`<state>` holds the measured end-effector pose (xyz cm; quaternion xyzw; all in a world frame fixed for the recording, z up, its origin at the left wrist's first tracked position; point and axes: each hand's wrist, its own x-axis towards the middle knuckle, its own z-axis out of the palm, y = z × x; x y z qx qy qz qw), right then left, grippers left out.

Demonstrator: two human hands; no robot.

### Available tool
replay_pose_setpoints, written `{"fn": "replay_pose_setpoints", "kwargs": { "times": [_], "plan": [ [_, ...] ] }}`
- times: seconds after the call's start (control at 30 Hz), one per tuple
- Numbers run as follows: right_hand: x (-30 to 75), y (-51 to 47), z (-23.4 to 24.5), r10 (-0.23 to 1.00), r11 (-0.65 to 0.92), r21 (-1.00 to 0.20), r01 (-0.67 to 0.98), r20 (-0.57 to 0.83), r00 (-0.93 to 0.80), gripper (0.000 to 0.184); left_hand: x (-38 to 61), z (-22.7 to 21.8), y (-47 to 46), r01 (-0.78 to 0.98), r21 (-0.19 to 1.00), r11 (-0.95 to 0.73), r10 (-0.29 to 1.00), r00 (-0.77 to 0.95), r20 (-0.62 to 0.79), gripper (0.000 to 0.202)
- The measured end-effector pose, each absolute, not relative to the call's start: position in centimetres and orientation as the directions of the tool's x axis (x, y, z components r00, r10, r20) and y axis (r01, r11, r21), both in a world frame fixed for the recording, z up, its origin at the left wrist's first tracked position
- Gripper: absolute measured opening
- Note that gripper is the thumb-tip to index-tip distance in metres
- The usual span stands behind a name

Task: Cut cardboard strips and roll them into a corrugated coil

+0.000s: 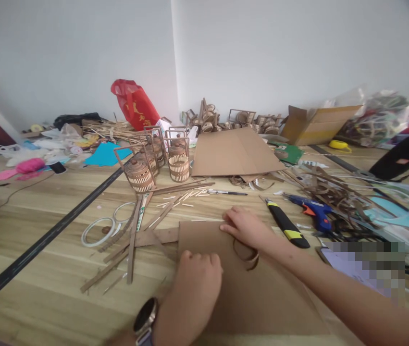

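Note:
A brown cardboard sheet (pixel 258 288) lies flat on the wooden table in front of me. My left hand (pixel 199 274), with a watch on its wrist, rests on the sheet's near left part with the fingers curled under into a loose fist. My right hand (pixel 245 226) lies at the sheet's far edge, fingers bent down onto the cardboard. A curled cardboard strip (pixel 247 257) sits on the sheet just below my right hand. What the fingers of either hand hold, if anything, is hidden.
A black-and-yellow utility knife (pixel 286 223) and a blue glue gun (pixel 312 209) lie right of my hand. Loose cardboard strips (pixel 132 245), tape rolls (pixel 99 230) and small woven lanterns (pixel 159 166) stand to the left and behind. A large cardboard piece (pixel 233 151) lies further back.

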<state>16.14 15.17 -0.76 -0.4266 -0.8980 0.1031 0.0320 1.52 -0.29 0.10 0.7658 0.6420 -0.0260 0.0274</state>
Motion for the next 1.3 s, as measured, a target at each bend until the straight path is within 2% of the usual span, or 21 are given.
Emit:
{"fn": "replay_pose_setpoints", "kwargs": {
  "times": [0.07, 0.2, 0.43, 0.67, 0.8, 0.9, 1.0, 1.1, 1.2, 1.3],
  "plan": [
    [16.1, 14.1, -1.7, 0.813, 0.577, -0.242, 0.78, 0.079, -0.576, 0.025, -0.5, 1.1, 0.2, 0.998, -0.044, -0.049, 0.995, 0.045, -0.084, 0.017],
    [16.8, 13.8, -2.9, 0.812, 0.582, -0.318, 0.748, 0.183, -0.554, 0.023, -3.7, 1.9, 1.3, 0.996, -0.078, 0.038, 0.994, -0.046, -0.094, 0.019],
    [17.7, 13.8, -3.0, 0.721, 0.687, -0.368, 0.626, 0.239, -0.65, 0.018, -4.9, 1.9, 3.1, 0.997, -0.049, 0.053, 0.995, -0.057, -0.08, 0.026],
    [18.0, 13.4, -3.0, 0.657, 0.748, -0.329, 0.576, 0.244, -0.714, 0.022, -5.0, 1.2, 5.0, 0.996, -0.04, 0.084, 0.996, -0.084, 0.001, 0.026],
    [17.4, 13.1, -2.2, 0.63, 0.771, -0.278, 0.573, 0.2, -0.751, 0.027, -3.7, 1.3, 4.7, 0.994, -0.085, 0.067, 0.996, -0.062, 0.06, 0.022],
    [16.4, 13.0, -1.6, 0.629, 0.772, -0.235, 0.59, 0.157, -0.761, 0.028, -0.9, 1.0, 2.9, 0.99, -0.135, 0.043, 0.993, -0.028, 0.116, 0.029],
    [15.5, 13.3, -1.2, 0.638, 0.767, -0.189, 0.613, 0.133, -0.758, 0.026, 2.4, -0.6, 0.2, 0.986, -0.151, -0.066, 0.991, 0.083, 0.107, 0.032],
    [15.4, 14.3, -1.0, 0.658, 0.753, -0.148, 0.641, 0.149, -0.738, 0.027, 4.2, -2.5, -1.6, 0.954, -0.196, -0.226, 0.956, 0.256, 0.144, 0.023],
    [16.2, 15.1, -0.6, 0.683, 0.729, -0.144, 0.669, 0.197, -0.703, 0.029, 4.1, -3.2, -1.7, 0.949, -0.181, -0.259, 0.944, 0.289, 0.162, 0.021],
    [17.5, 13.9, 0.0, 0.674, 0.737, -0.188, 0.649, 0.261, -0.691, 0.029, 2.9, -2.0, -0.8, 0.96, -0.114, -0.257, 0.948, 0.273, 0.163, 0.015]
  ]
}}
